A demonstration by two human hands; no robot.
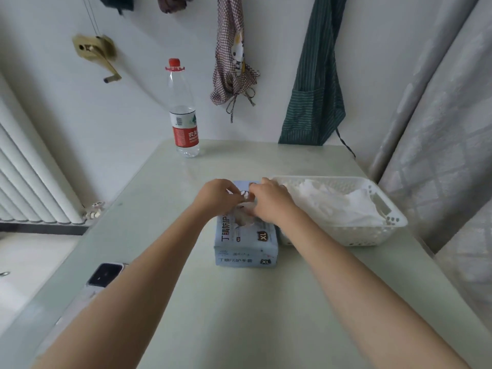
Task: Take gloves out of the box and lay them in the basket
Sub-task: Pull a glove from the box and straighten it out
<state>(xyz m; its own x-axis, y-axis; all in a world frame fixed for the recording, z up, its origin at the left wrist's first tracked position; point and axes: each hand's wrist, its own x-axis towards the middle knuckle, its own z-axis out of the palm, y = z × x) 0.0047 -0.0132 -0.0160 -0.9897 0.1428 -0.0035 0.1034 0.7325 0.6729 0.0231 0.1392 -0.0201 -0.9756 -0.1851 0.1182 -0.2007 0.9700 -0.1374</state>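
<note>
I see the pale blue soft pack of gloves (246, 242), printed with dark characters and an "XL" mark, lying flat on the pale green tabletop (239, 315) near its middle. Its long axis runs away from me toward the wall, with one short end facing me and the far end hidden under my hands. The printed text on its top reads sideways from where I look.

My left hand (217, 197) sits over the far part of the pack, fingers curled, fingertips drawn together at the opening. My right hand (271, 202) is just beside it, knuckles up, fingers curled down into the same spot. Between the two hands a bit of crumpled white glove material (246, 218) shows at the opening; both hands seem to pinch it, though the blur keeps me from telling exactly which fingers hold it.

The white perforated plastic basket (378, 237) stands directly to the right of the pack, its near corner touching or almost touching it. A heap of white gloves (343, 203) lies inside it.

Farther back a clear plastic water bottle with red cap and red label (183, 113) stands upright near the wall. A dark phone (105, 274) lies at the table's left edge. A checked apron (231, 57) and a green striped apron (315, 83) hang on the wall.
</note>
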